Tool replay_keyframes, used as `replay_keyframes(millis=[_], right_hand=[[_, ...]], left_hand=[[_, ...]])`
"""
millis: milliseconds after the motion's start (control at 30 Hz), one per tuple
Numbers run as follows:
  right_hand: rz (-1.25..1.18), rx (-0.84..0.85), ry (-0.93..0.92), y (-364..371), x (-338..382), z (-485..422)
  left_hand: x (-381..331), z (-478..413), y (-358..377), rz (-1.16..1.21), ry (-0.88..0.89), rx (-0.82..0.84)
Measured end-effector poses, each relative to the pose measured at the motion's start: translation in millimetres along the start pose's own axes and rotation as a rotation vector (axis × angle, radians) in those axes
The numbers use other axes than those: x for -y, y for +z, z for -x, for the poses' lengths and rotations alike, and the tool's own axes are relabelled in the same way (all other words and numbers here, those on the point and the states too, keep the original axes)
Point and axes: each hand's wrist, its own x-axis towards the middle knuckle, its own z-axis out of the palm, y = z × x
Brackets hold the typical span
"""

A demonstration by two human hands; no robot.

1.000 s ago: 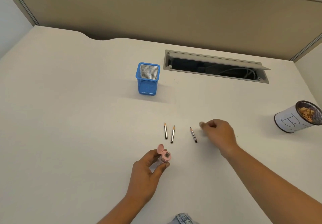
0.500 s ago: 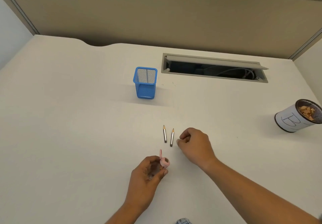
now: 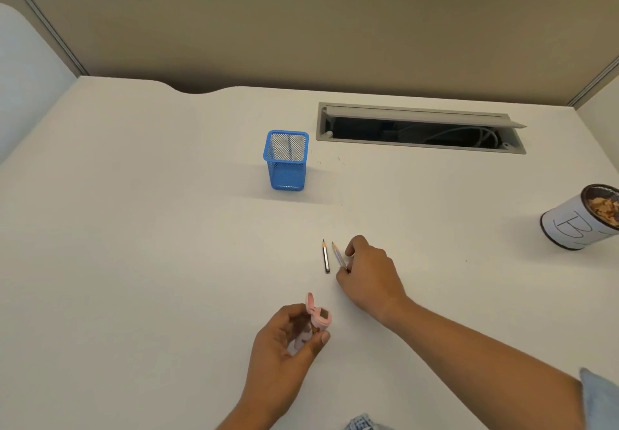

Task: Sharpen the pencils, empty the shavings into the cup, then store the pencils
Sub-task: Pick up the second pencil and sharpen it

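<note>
My left hand grips a pink pencil sharpener with its lid flipped open, low over the desk. A short grey pencil lies on the desk, tip pointing away from me. Right beside it a second pencil is tilted, and the fingertips of my right hand pinch its blunt end. A third pencil seen earlier is hidden. The blue mesh pencil holder stands upright farther back. At the right edge stands a white paper cup with shavings inside.
An open cable slot with a raised flap is set into the white desk behind the pencils. A beige partition wall closes off the back, with a blue "008" label at its upper left.
My right hand moved left from the lone right pencil to the pair and took hold of the right one, which now tilts the other way. My left hand kept the sharpener, nearly still.
</note>
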Motion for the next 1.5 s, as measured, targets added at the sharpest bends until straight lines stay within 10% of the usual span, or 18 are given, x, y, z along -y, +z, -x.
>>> replay_keyframes(millis=[700, 1500], right_hand=[[-0.661, -0.012, -0.037, -118.8, 9.7, 175.4], [-0.056, -0.227, -0.667, -139.8, 32.2, 184.2]], left_hand=[[-59.7, 42.7, -5.4, -0.023, 0.343, 0.075], [-89.0, 67.0, -24.3, -0.135, 0.517, 0.160]])
